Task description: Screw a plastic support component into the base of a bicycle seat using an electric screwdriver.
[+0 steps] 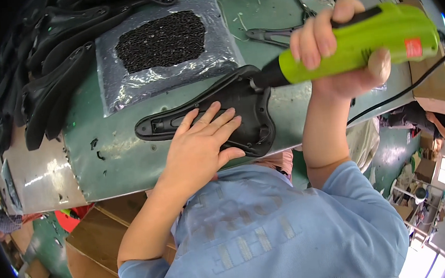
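A black bicycle saddle (254,116) lies underside up on the green-topped bench, its narrow nose toward the left. My left hand (205,140) rests flat across its middle, fingers spread, pressing on the shell. In my right hand (330,45) is a bright green electric screwdriver (393,31), held level with my fingers wrapped round its body. Its black front end (270,76) points left and reaches the rear edge of the saddle; the bit's tip is hard to make out. Beyond the saddle lies a clear plastic bag (117,90) of small black screws (163,41).
Black saddle parts (62,57) are heaped at the far left. Scissors (303,7) and a black part (271,35) lie at the back. The screwdriver's cable (403,91) runs over the bench's right side. A cardboard box (97,245) stands below the front edge. Another person (438,123) is at the right.
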`<state>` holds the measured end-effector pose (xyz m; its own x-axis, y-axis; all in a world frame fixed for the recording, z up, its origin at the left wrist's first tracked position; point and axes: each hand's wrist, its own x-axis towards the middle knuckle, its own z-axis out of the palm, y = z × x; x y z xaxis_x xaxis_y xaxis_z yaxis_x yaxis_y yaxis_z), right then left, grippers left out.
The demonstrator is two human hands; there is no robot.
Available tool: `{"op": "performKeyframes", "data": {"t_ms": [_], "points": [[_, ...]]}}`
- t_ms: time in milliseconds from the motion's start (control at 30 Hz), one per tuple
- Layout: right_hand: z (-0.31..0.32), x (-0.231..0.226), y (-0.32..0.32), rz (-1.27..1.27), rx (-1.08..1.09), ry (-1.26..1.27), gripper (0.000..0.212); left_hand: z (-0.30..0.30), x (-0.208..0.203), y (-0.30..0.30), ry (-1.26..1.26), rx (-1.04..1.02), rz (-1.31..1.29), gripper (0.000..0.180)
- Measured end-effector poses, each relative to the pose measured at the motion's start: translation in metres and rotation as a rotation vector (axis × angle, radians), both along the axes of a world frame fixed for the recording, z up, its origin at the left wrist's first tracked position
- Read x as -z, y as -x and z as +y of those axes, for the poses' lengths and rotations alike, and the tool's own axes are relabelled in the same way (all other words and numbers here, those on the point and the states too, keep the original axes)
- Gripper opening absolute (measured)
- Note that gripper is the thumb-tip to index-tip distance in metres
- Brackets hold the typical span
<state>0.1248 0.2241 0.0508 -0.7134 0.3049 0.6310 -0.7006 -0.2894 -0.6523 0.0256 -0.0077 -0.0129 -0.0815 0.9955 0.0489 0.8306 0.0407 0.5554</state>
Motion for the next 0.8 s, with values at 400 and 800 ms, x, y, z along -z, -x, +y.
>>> {"op": "performKeyframes", "data": {"t_ms": [400,800], "points": [[-0.051,0.027,-0.022,-0.195,0.241,-0.02,0.045,0.015,-0.018,0.029,0.034,0.121,-0.131,0.044],[-0.05,0.026,-0.028,-0.355,0.381,-0.037,0.056,0.08,0.016,0.148,0.08,-0.308,0.145,0.011]]}}
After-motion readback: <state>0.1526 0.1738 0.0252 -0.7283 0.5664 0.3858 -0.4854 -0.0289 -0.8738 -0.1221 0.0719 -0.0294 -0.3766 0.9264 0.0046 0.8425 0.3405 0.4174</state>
